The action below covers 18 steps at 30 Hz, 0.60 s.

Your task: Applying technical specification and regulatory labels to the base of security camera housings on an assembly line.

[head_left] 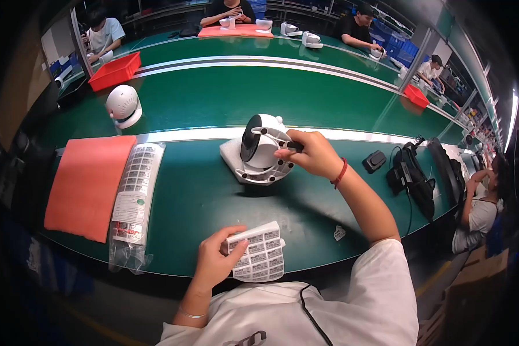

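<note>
My left hand (pixel 216 256) is closed on a sheet of printed labels (pixel 259 254), thumb on top, near the table's front edge. Farther off, my right hand (pixel 311 151) pinches the edge of a white rounded device (pixel 265 153) with a black face, close to a dark part at its rim. The device is tilted, so the white base with small dark round feet shows. Under and behind it lies a white foam pad (pixel 230 154). A second white device (pixel 123 105) stands upright at the far left.
On the left lie an orange foam sheet (pixel 86 184) and a plastic-wrapped stack of labels (pixel 137 187). A small black box (pixel 374 161) and a black pouch with cable (pixel 415 181) sit on the right. Red trays (pixel 115 70) and several people are beyond the green conveyor belt.
</note>
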Each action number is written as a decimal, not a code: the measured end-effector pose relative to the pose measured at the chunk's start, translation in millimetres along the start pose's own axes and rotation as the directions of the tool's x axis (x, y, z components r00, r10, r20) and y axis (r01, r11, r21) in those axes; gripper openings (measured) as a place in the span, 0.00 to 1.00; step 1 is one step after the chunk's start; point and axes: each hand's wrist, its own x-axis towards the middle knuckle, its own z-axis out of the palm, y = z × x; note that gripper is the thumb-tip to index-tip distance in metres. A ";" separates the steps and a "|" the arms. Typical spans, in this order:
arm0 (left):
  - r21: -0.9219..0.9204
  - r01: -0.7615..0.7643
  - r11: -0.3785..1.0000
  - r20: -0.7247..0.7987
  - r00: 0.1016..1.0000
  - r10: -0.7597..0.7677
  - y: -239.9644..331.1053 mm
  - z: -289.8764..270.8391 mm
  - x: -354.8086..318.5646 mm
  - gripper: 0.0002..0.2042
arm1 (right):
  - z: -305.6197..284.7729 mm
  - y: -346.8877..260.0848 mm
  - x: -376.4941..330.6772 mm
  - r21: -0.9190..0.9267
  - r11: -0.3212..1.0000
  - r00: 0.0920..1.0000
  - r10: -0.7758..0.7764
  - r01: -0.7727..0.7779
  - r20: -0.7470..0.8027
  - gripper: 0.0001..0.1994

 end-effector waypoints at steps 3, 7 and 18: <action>-0.019 -0.077 0.997 -0.054 0.996 0.076 5.6 1.4 6.9 0.16 | 4.7 8.7 -0.1 0.174 0.984 1.000 0.026 -0.026 0.001 0.17; 0.119 0.011 0.993 0.007 1.000 -0.012 17.8 -6.8 22.5 0.23 | 11.6 17.3 1.0 0.207 0.976 0.996 -0.053 0.068 -0.077 0.11; 0.280 -0.004 0.960 0.146 0.989 -0.038 28.9 1.6 41.8 0.28 | 9.5 33.1 7.0 0.287 0.947 0.986 -0.109 0.141 -0.123 0.09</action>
